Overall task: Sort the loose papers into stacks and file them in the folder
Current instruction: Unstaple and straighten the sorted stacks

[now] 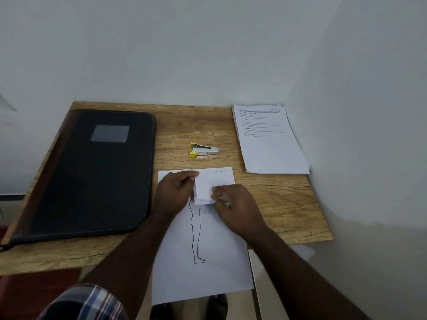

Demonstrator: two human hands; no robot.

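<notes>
A white sheet with a line drawing of a standing figure (208,262) lies on the wooden desk (288,204), its near end overhanging the front edge. Over its top end, both hands hold a small folded wad of white paper (203,188). My left hand (175,195) grips the wad's left side with curled fingers. My right hand (233,204) pinches its right edge. A closed black zip folder (92,174) lies flat at the left. A stack of printed papers (270,139) sits at the back right corner.
A small silver and yellow stapler (203,150) lies on the desk between the folder and the paper stack. White walls close off the back and the right side. The folder overhangs the desk's left edge.
</notes>
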